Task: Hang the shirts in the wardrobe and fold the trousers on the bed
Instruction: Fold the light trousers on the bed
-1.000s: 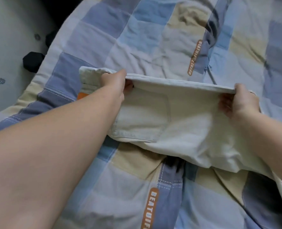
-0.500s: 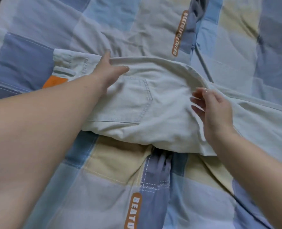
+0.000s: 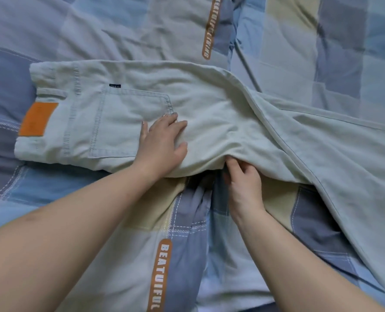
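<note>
Your left hand (image 3: 162, 145) pressed flat, fingers spread, on the pale green cotton trousers (image 3: 220, 113); your right hand (image 3: 243, 183) pinched their near edge on the checked bedspread (image 3: 299, 41).

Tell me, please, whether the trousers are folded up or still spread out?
Spread out: the trousers lie at length across the bed, legs running off right.
</note>
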`<state>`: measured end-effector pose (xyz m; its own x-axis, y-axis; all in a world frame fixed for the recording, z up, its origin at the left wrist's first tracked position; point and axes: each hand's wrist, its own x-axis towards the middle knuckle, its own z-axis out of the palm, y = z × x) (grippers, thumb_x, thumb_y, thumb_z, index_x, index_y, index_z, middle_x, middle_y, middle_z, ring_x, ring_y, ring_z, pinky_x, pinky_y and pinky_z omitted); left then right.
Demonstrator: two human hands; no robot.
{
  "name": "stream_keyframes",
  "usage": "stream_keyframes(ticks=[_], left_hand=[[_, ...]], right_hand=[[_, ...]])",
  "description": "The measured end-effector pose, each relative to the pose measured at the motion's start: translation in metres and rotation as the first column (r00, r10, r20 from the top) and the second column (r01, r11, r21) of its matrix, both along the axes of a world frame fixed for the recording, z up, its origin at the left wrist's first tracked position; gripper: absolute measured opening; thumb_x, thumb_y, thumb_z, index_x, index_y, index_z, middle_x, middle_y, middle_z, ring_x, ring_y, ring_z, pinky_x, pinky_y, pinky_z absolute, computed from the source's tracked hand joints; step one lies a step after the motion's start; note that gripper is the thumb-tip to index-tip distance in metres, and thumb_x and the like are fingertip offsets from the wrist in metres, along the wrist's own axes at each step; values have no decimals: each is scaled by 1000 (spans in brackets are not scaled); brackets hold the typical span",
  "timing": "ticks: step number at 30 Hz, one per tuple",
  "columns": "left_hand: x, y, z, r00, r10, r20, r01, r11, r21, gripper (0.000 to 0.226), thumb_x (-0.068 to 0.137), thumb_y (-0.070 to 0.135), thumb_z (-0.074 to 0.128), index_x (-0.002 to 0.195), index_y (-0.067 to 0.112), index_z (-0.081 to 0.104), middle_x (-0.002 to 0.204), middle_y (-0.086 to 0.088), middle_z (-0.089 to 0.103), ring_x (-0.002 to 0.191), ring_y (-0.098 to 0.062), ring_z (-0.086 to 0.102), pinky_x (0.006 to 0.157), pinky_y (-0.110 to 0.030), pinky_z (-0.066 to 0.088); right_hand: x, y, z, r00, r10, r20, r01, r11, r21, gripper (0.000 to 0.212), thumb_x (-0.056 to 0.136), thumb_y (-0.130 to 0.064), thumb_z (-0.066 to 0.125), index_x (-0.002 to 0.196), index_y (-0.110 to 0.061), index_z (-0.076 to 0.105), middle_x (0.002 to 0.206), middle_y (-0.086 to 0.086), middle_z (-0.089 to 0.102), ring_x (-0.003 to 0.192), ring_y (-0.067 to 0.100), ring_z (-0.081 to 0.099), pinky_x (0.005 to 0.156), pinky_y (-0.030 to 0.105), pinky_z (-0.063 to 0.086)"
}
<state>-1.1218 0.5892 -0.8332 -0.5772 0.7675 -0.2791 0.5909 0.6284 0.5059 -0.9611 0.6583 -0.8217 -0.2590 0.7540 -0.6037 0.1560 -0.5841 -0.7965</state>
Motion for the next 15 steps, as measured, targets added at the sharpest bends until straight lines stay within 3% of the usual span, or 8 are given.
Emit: stream_keyframes(ticks=[2, 4, 7, 9, 12, 15], left_hand=[[-3, 3, 0, 1000, 6, 24, -6, 1000, -6, 52, 90, 27, 56, 140, 24, 44, 153, 1, 31, 144, -17, 22, 117, -47, -1], [-4, 5, 0, 1000, -8, 21, 9, 999, -34, 52, 90, 28, 55, 141, 24, 43, 153, 1, 30, 144, -18, 22, 116, -48, 0], [-6, 5, 0, 999, -35, 13, 36, 997, -75, 53, 91, 30, 55, 142, 25, 41, 154, 1, 28, 144, -18, 20, 117, -49, 0], [-6, 5, 1, 999, -46, 13, 47, 994, -95, 54, 91, 31, 55, 143, 25, 40, 155, 1, 27, 145, -18, 19, 117, -50, -1], [-8, 7, 1, 998, -58, 5, 58, 991, -123, 55, 92, 34, 54, 144, 26, 38, 156, 2, 25, 145, -18, 17, 118, -51, -1], [-13, 7, 0, 995, -104, 5, 103, 975, -199, 57, 93, 39, 50, 147, 26, 33, 158, 2, 19, 147, -17, 11, 117, -51, 0]], right_hand=[[-8, 6, -1, 995, -78, -66, 76, 997, -29, 9, 88, -18, 65, 97, -18, 64, 93, -10, 69, 88, 2, 65, 77, 21, 50], [-11, 8, 0, 999, -36, -37, 34, 999, -38, 6, 88, -21, 65, 94, -21, 62, 89, -9, 66, 82, 5, 61, 70, 21, 49], [-9, 5, 3, 952, 304, 35, -295, 941, -166, 14, 90, -36, 60, 97, -24, 63, 86, -9, 63, 74, 8, 55, 65, 22, 46], [-5, 3, 5, 906, 422, 32, -415, 901, -124, 14, 90, -30, 62, 101, -22, 63, 76, -14, 63, 66, 4, 53, 56, 14, 42], [-2, 1, 10, 944, 309, -116, -320, 943, -89, 14, 88, -6, 62, 102, -10, 59, 64, -13, 64, 47, -3, 52, 43, 9, 35], [22, -23, 8, 954, 289, -86, -299, 942, -153, 11, 88, -4, 62, 87, -10, 52, 45, -12, 52, 37, -3, 43, 38, 12, 33]])
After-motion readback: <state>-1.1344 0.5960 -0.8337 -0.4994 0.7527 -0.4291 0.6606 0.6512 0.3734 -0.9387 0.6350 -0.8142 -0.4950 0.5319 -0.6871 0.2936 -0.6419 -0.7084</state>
